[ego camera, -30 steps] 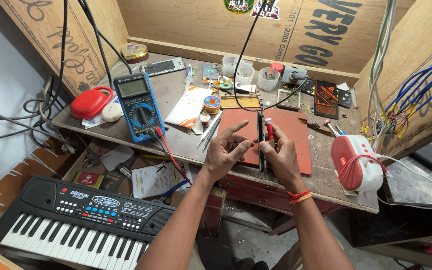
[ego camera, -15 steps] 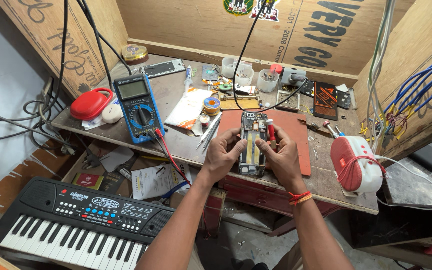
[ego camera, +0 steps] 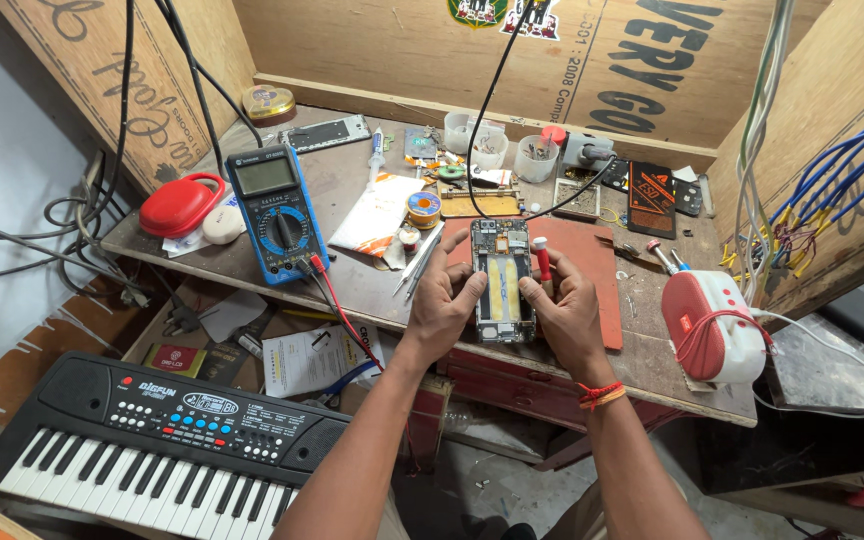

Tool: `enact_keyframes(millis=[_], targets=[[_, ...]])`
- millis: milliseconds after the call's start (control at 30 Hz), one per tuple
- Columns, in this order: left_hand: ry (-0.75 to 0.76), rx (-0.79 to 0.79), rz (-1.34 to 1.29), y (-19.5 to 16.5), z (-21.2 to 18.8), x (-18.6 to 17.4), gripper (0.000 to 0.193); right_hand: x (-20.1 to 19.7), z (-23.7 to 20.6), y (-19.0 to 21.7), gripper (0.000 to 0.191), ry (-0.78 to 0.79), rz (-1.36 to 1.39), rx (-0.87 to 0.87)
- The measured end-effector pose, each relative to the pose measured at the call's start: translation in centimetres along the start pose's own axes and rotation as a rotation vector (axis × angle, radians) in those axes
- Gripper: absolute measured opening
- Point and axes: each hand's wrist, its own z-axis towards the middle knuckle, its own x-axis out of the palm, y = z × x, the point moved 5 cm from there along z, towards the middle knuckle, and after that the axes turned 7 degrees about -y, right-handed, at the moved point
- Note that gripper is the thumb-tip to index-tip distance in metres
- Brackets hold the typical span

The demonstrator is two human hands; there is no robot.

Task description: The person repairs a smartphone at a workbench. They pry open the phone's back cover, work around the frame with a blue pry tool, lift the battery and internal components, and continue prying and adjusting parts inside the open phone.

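Two hands grip one opened phone (ego camera: 501, 281) on the red mat (ego camera: 592, 262): left hand (ego camera: 444, 305) clasps its left edge, right hand (ego camera: 569, 312) its right edge, also holding one red-handled screwdriver (ego camera: 542, 262); phone's long axis runs away from the person; one multimeter (ego camera: 275, 210) lies well left.

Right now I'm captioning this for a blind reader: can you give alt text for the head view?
Two bare hands, left hand and right hand, hold an opened phone flat on a red mat on a cluttered workbench. A blue multimeter lies to the left, a small keyboard below.
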Motion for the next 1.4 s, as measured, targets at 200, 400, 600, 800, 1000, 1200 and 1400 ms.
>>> enact_keyframes(millis=[200,400,600,800,1000,1200,1400], targets=[[0.025,0.018,-0.030,-0.54,-0.10,0.17,0.066,-0.09,0.10,-0.26,0.047,-0.014,-0.034,-0.008],[0.009,0.000,0.025,-0.48,-0.09,0.01,0.066,-0.07,0.12,-0.19,0.046,-0.018,-0.072,-0.007],[0.018,0.013,0.001,-0.41,-0.07,0.09,0.066,-0.12,0.07,-0.35,0.040,-0.009,-0.040,-0.020],[0.017,0.024,0.009,-0.18,-0.05,0.11,0.065,-0.22,0.08,-0.48,0.044,-0.015,-0.037,-0.035],[0.016,0.009,-0.004,0.01,-0.05,0.08,0.067,-0.40,0.07,-0.62,0.053,-0.035,-0.068,-0.011],[0.017,0.019,0.003,-0.11,-0.12,0.09,0.067,-0.36,0.00,-0.47,0.052,-0.027,-0.065,-0.021],[0.014,0.013,0.037,-0.36,-0.08,0.12,0.065,-0.24,0.03,-0.37,0.050,-0.017,-0.041,-0.013]])
